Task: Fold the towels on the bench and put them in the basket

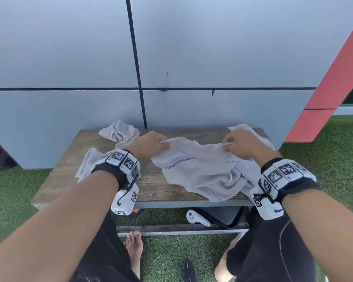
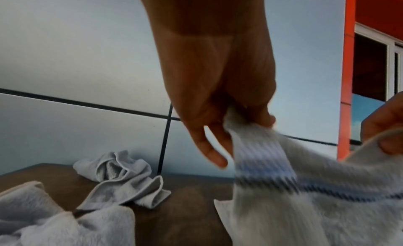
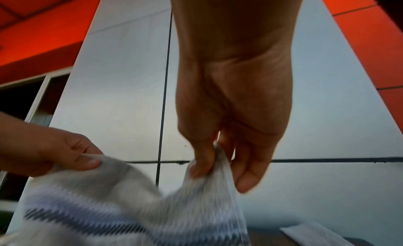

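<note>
A pale grey towel [image 1: 204,171] with a dark striped band lies crumpled on the wooden bench [image 1: 151,186]. My left hand [image 1: 151,144] pinches its top edge at the left, and my right hand [image 1: 240,144] pinches the same edge at the right, lifting it a little off the bench. In the left wrist view the left hand [image 2: 235,118] grips the towel [image 2: 283,198] between thumb and fingers. The right wrist view shows the right hand [image 3: 209,161] pinching the towel [image 3: 130,215]. No basket is in view.
A second crumpled towel [image 1: 118,132] lies at the bench's back left, a third [image 1: 86,163] hangs over its left side, another [image 1: 253,131] lies at the back right. A grey panelled wall [image 1: 171,58] stands behind. Under the bench are a white controller [image 1: 196,218] and a black case [image 1: 226,217] on grass.
</note>
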### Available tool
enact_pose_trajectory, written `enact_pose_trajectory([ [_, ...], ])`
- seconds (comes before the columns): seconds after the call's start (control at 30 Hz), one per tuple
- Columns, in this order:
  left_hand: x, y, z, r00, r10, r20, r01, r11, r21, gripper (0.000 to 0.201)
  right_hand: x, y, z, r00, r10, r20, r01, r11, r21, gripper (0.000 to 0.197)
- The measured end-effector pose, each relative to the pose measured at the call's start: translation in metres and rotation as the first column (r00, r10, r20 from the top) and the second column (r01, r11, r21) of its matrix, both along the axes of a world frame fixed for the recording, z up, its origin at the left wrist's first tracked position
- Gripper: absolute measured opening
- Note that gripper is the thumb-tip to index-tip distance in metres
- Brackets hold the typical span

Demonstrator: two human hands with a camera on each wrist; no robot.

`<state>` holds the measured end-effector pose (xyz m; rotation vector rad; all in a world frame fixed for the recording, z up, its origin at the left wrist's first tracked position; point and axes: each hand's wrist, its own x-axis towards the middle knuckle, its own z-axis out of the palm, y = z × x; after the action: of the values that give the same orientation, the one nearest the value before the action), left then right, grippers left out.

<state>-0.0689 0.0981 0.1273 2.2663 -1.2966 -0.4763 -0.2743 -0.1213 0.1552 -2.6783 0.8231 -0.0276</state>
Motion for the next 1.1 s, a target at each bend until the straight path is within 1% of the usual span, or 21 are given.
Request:
enact_pose_trajectory([
  [0.07,-0.004,-0.007,-0.023,0.991,-0.124,-0.058,0.134,0.961,0.242,0.037,0.007,-0.003,-0.027,0.980,0.043,-0.193,-0.035,0.998,0.047,0.011],
  [0.1,-0.005,-0.010,-0.035,0.985,-0.148,-0.086,0.167,0.936,0.310,0.040,0.010,-0.005,-0.039,0.970,0.043,-0.238,-0.029,0.998,0.063,0.011],
  [0.13,-0.006,-0.014,-0.048,0.982,-0.162,-0.094,0.184,0.924,0.334,0.042,0.012,-0.007,-0.051,0.961,0.043,-0.272,-0.027,0.998,0.063,0.009],
  [0.17,-0.007,-0.018,-0.059,0.984,-0.158,-0.088,0.178,0.927,0.331,0.042,0.015,-0.008,-0.061,0.954,0.038,-0.298,-0.027,0.999,0.041,0.007],
  [0.2,-0.007,-0.022,-0.070,0.988,-0.131,-0.085,0.151,0.939,0.309,0.041,0.017,-0.010,-0.070,0.951,0.023,-0.308,-0.020,1.000,0.013,0.010],
  [0.27,-0.006,-0.032,-0.086,0.995,-0.066,-0.074,0.083,0.963,0.255,0.037,0.022,-0.017,-0.087,0.962,-0.009,-0.271,0.003,1.000,-0.023,0.019],
  [0.37,-0.004,-0.050,-0.105,0.994,-0.041,-0.097,0.062,0.972,0.225,0.035,0.030,-0.023,-0.106,0.964,0.046,-0.263,-0.065,0.996,-0.062,0.010],
  [0.47,-0.005,-0.068,-0.119,0.992,-0.064,-0.113,0.089,0.969,0.232,0.026,0.038,-0.028,-0.119,0.979,0.036,-0.203,-0.038,0.999,-0.003,0.007],
  [0.53,-0.010,-0.076,-0.125,0.984,-0.104,-0.141,0.132,0.971,0.201,0.035,0.046,-0.031,-0.129,0.981,0.051,-0.189,-0.046,0.998,0.032,0.007],
  [0.63,-0.012,-0.086,-0.128,0.981,-0.098,-0.168,0.127,0.977,0.171,0.042,0.054,-0.033,-0.145,0.980,0.087,-0.180,-0.073,0.994,0.085,0.013],
  [0.7,-0.010,-0.091,-0.122,0.984,-0.074,-0.165,0.100,0.983,0.153,0.042,0.059,-0.035,-0.148,0.993,0.071,-0.091,-0.060,0.991,0.120,0.015],
  [0.77,-0.006,-0.094,-0.112,0.983,-0.034,-0.179,0.048,0.996,0.075,0.046,0.065,-0.034,-0.144,0.998,0.043,0.043,-0.052,0.974,0.221,0.021],
  [0.83,0.001,-0.095,-0.097,0.970,0.053,-0.239,-0.068,0.996,-0.054,0.047,0.074,-0.034,-0.128,0.976,-0.009,0.217,-0.057,0.952,0.299,0.020],
  [0.87,0.006,-0.095,-0.088,0.956,0.104,-0.275,-0.142,0.982,-0.124,0.042,0.078,-0.034,-0.118,0.947,-0.038,0.319,-0.074,0.941,0.331,0.017],
  [0.9,0.012,-0.096,-0.078,0.936,0.161,-0.314,-0.231,0.952,-0.199,0.035,0.083,-0.033,-0.107,0.903,-0.070,0.425,-0.104,0.922,0.373,0.013],
  [0.93,0.017,-0.096,-0.066,0.907,0.213,-0.362,-0.327,0.899,-0.290,0.027,0.087,-0.031,-0.093,0.848,-0.115,0.517,-0.145,0.889,0.434,0.010],
  [0.97,0.022,-0.096,-0.053,0.872,0.247,-0.423,-0.418,0.824,-0.381,0.022,0.091,-0.028,-0.082,0.790,-0.164,0.590,-0.196,0.845,0.498,0.008],
  [1.0,0.027,-0.095,-0.041,0.844,0.267,-0.465,-0.488,0.741,-0.461,0.023,0.095,-0.024,-0.071,0.736,-0.208,0.644,-0.253,0.798,0.547,0.009],
  [1.03,0.031,-0.092,-0.030,0.832,0.278,-0.480,-0.526,0.669,-0.525,0.026,0.098,-0.021,-0.062,0.693,-0.237,0.681,-0.306,0.758,0.575,0.010],
  [1.07,0.035,-0.089,-0.021,0.835,0.276,-0.475,-0.531,0.628,-0.569,0.027,0.101,-0.019,-0.056,0.671,-0.246,0.700,-0.347,0.729,0.590,0.011],
  [1.1,0.038,-0.085,-0.014,0.846,0.265,-0.462,-0.517,0.617,-0.593,0.028,0.101,-0.019,-0.052,0.681,-0.226,0.696,-0.367,0.718,0.592,0.013],
])
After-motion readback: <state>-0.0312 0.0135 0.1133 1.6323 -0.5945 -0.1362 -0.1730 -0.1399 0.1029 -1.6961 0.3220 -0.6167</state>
